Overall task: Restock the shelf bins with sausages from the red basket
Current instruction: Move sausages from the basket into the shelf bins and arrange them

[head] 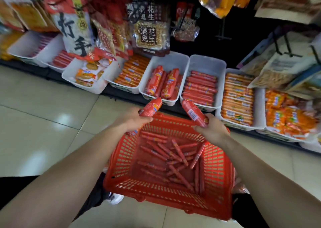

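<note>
**Gripped in each hand, one thick sausage is bound for the middle bin**

Head view: a thick sausage [152, 108] is held by its near end in the left hand [133, 118], with the fingers curled round it. A second thick sausage [193, 113] is held the same way in the right hand [211, 130], with its barcode label turned upward. Both are held above the far rim of the red basket [224, 175], short of the shelf, with their free ends pointed toward it. Thin sausages [173, 158] lie scattered on the basket floor. Something reddish is seen under the left hand; whether it is held cannot be told.

Straight ahead, sausages of the same thick kind are laid front to back in a white bin [171, 59]. Just to its right stands a neighbouring bin [206, 64] stacked with thin red sticks.

The step in hand is judged to be placement of both pieces in the white bin. It is done well if each piece is turned to run parallel with those already there. The free end should be lowered in first, and the fingers let go only once the piece is supported. The slick casings are likely to roll, so the pieces should be set down rather than dropped. The right-hand piece is nearer the neighbouring bin and should be steered left, so that the two kinds are not mixed.
</note>
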